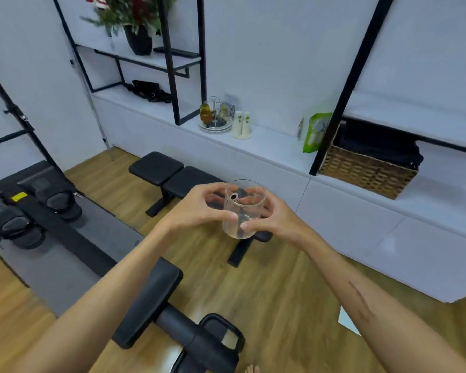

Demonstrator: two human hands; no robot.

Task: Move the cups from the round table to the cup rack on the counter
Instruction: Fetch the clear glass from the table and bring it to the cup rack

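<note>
I have the clear round glass cup (242,208) in mid-air above the wooden floor, well short of the white desk (275,146). My left hand (199,208) and right hand (272,216) each grip its wall, fingers curled. Light, rigid, slick and breakable, I judge; the wire cup rack (215,114) stands near the desk's far edge.

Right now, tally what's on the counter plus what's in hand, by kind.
Glass cup in both hands: 1
Cups on rack: 2
Rack: 1
White bottles: 2
Green bag: 1
Wicker basket: 1
Total: 8
</note>
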